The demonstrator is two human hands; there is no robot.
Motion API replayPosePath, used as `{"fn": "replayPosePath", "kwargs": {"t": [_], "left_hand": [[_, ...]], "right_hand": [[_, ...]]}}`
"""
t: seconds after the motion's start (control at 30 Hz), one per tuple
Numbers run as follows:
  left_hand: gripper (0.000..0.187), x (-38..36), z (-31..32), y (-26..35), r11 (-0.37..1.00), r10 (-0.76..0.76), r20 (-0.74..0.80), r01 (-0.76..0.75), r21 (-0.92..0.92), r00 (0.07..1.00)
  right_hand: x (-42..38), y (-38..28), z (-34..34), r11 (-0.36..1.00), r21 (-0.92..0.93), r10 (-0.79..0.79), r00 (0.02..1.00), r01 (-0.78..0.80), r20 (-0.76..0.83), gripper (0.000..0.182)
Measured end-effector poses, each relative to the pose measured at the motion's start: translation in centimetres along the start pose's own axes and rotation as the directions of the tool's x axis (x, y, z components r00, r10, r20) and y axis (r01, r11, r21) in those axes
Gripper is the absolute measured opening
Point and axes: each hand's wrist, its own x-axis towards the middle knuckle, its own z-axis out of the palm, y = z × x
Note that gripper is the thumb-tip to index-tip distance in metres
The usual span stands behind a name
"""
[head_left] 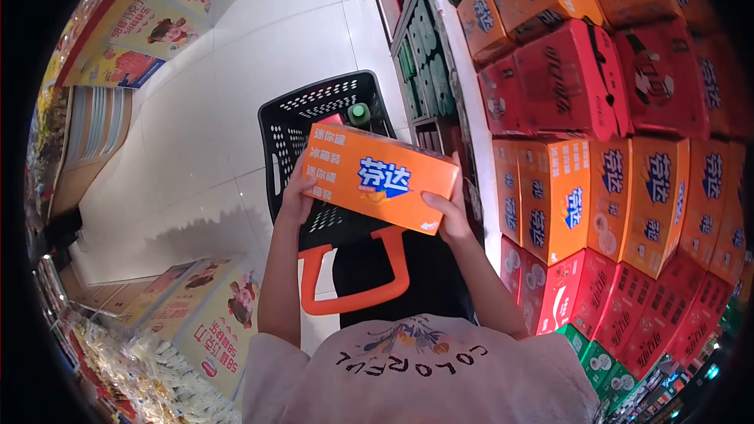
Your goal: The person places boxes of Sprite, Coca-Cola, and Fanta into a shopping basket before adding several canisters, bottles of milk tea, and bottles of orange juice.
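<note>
An orange soda carton (342, 166) with blue and white lettering is held level in front of me, above the basket. My left hand (294, 198) grips its left end, the fingers mostly hidden behind it. At the right end, my right hand (449, 216) clasps the carton with the thumb lying on the printed face. Below is a black perforated shopping basket (275, 114) with an orange handle (357, 298) folded toward my body. Inside it, a bottle with a green cap (359, 114) and part of a red item (330, 119) show past the carton's edge.
Stacked orange soda cartons (542, 196) and red cartons (550, 82) rise close on my right, beside a low shelf of dark green packs (428, 39). Yellow printed display boxes (208, 306) and packaged goods line the left. Pale floor tiles (275, 23) run between.
</note>
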Motion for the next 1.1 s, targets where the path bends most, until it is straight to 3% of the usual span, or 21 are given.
{"fn": "replayPosePath", "kwargs": {"t": [0.07,0.17,0.2,0.3,0.33,0.43,0.5,0.6,0.63,0.7,0.77,0.83,0.87,0.97,1.07,1.1], "left_hand": [[0.055,3.4,-5.1,-2.1,0.993,-0.032,-0.066,0.025,-0.112,0.997],[0.048,9.3,-11.7,-6.9,0.988,-0.151,-0.226,0.149,-0.027,0.962],[0.050,10.8,-12.7,-8.4,0.983,-0.110,-0.232,0.140,0.117,0.967],[0.048,15.6,-16.4,-14.6,0.976,-0.213,-0.291,0.219,-0.010,0.933],[0.044,17.1,-17.2,-16.7,0.975,-0.206,-0.351,0.223,0.010,0.913],[0.045,20.2,-17.0,-21.5,0.960,-0.183,-0.473,0.259,0.102,0.862],[0.045,21.3,-15.7,-23.7,0.983,-0.062,-0.482,0.137,0.121,0.874],[0.043,23.0,-16.1,-27.8,0.988,-0.110,-0.355,0.063,-0.142,0.929],[0.043,23.3,-15.5,-28.5,0.977,-0.095,-0.344,0.021,-0.212,0.934],[0.043,23.8,-17.1,-31.3,0.975,-0.021,-0.363,0.100,0.200,0.931],[0.042,23.8,-17.7,-32.4,0.956,-0.005,-0.390,0.118,0.268,0.921],[0.041,21.8,-15.0,-30.1,0.997,-0.076,-0.445,0.082,-0.007,0.893],[0.042,20.4,-12.5,-25.3,0.976,-0.190,-0.419,0.123,-0.181,0.888],[0.043,20.5,-13.3,-25.5,0.960,-0.281,-0.430,0.253,-0.121,0.858],[0.046,21.0,-14.3,-26.2,0.947,-0.272,-0.481,0.320,0.017,0.833],[0.047,21.2,-14.4,-26.3,0.955,-0.286,-0.480,0.288,-0.071,0.830]], "right_hand": [[4.7,4.3,0.3,0.998,-0.040,0.040,0.999,-0.040,-0.022,0.104],[10.5,9.7,1.0,0.954,-0.297,-0.061,0.997,0.042,-0.053,0.108],[12.9,13.4,-1.1,0.848,-0.517,-0.165,0.985,0.117,-0.047,0.111],[15.5,14.6,0.7,0.581,-0.812,-0.260,0.958,0.058,-0.118,0.112],[16.1,15.4,1.0,0.520,-0.854,-0.287,0.948,0.032,-0.139,0.112],[17.3,16.3,2.2,0.157,-0.983,-0.297,0.945,-0.092,-0.136,0.113],[18.0,17.7,2.8,0.026,-0.989,-0.326,0.934,-0.142,-0.143,0.111],[18.8,19.4,3.5,-0.133,-0.979,-0.379,0.921,-0.154,-0.093,0.109],[19.0,20.0,3.6,-0.144,-0.972,-0.384,0.916,-0.184,-0.117,0.109],[19.2,21.1,3.6,-0.162,-0.956,-0.387,0.907,-0.245,-0.167,0.109],[20.1,22.4,3.3,-0.168,-0.945,-0.406,0.893,-0.280,-0.193,0.108],[20.7,23.8,3.0,-0.176,-0.932,-0.414,0.883,-0.316,-0.221,0.108],[21.1,24.5,2.8,-0.194,-0.930,-0.436,0.877,-0.312,-0.204,0.108],[22.3,26.6,1.8,-0.167,-0.912,-0.371,0.881,-0.375,-0.294,0.108],[23.4,28.5,0.7,-0.179,-0.910,-0.326,0.895,-0.375,-0.304,0.108],[23.9,29.3,0.3,-0.180,-0.911,-0.332,0.895,-0.371,-0.299,0.109]]}}
